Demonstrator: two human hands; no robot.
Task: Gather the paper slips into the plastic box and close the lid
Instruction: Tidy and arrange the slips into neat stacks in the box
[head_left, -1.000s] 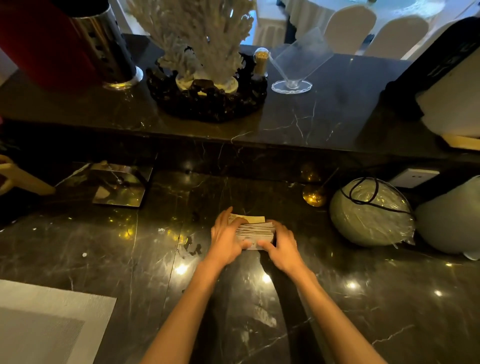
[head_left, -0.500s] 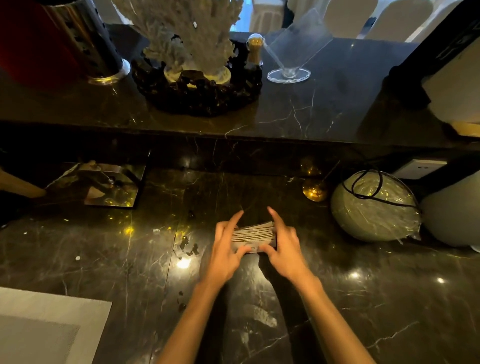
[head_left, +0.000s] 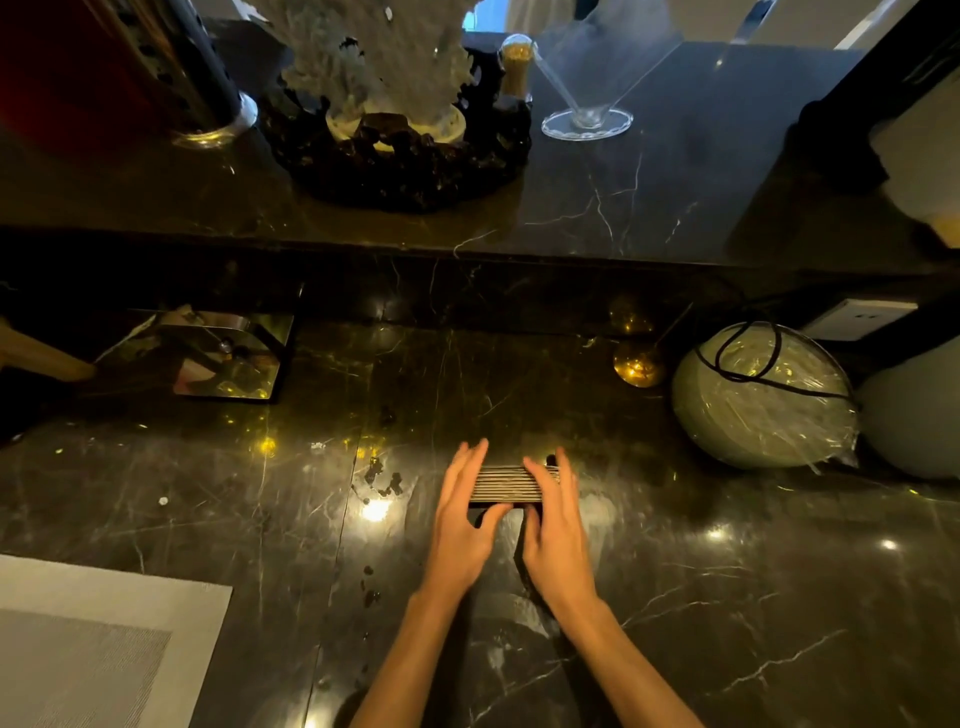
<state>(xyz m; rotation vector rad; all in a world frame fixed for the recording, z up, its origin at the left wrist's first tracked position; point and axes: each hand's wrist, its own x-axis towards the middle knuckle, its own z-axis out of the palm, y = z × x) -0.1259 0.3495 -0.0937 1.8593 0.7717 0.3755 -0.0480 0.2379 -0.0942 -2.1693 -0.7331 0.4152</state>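
both hands on the stack of paper slips (head_left: 511, 484) now, down on the dark marble counter (head_left: 727, 597) near its middle. left hand (head_left: 462, 525) presses against the stack's left end, fingers straight, thumb curled under the near edge. right hand (head_left: 556, 525) lies over the right end, fingers draped across the top, so that end of the slips is covered. the pile shows only as thin stacked edges, a little blurred; can't tell whether it sits on the stone or is lifted off it. the plastic box, i can't pick it out with any certainty. off to the right, a pale round object wrapped in film (head_left: 763, 395) with a black cord looped on it, cut partly by another pale shape. far left, a shiny metal holder (head_left: 208, 353), contents hard to read.
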